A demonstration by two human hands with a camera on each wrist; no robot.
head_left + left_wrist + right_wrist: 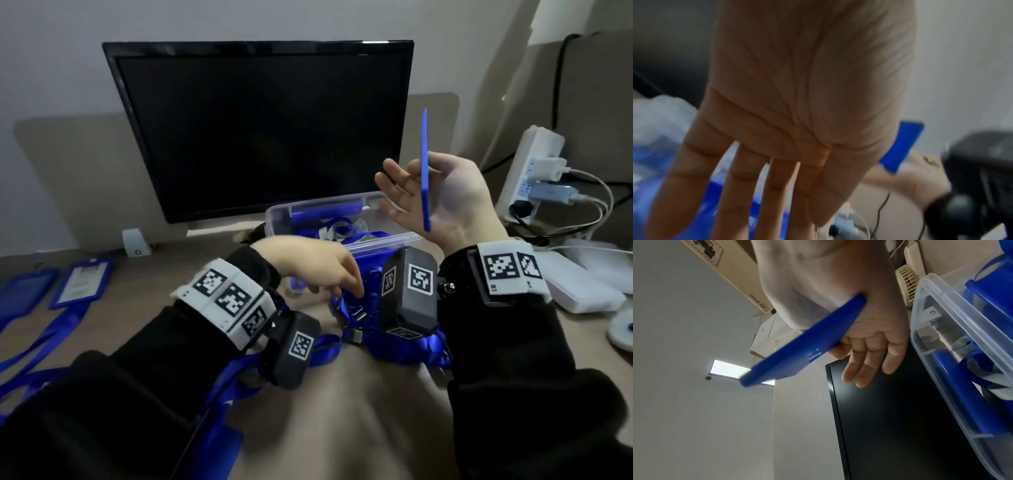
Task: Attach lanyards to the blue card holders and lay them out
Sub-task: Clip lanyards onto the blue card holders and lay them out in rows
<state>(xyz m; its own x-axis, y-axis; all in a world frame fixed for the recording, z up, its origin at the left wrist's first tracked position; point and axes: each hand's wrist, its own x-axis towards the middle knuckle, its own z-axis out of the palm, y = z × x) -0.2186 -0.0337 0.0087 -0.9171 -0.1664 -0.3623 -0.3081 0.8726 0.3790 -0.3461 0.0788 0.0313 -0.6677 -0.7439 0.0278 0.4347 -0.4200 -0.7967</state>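
Observation:
My right hand (452,195) is raised over the table, palm to the left, and pinches a blue card holder (425,164) that stands edge-on between thumb and fingers. In the right wrist view the blue card holder (807,342) crosses the palm of my right hand (838,288), the fingers nearly straight. My left hand (318,267) reaches down beside the clear plastic box (387,240), its fingers above a heap of blue lanyards (394,346) and a metal clip (358,313). The left hand (797,113) shows straight, spread fingers and holds nothing.
Two blue card holders (82,281) with lanyards (51,329) lie at the far left of the table. A dark monitor (260,126) stands behind the box. A white power strip (534,171) with plugs and cables stands at the right, beside white packets (582,284).

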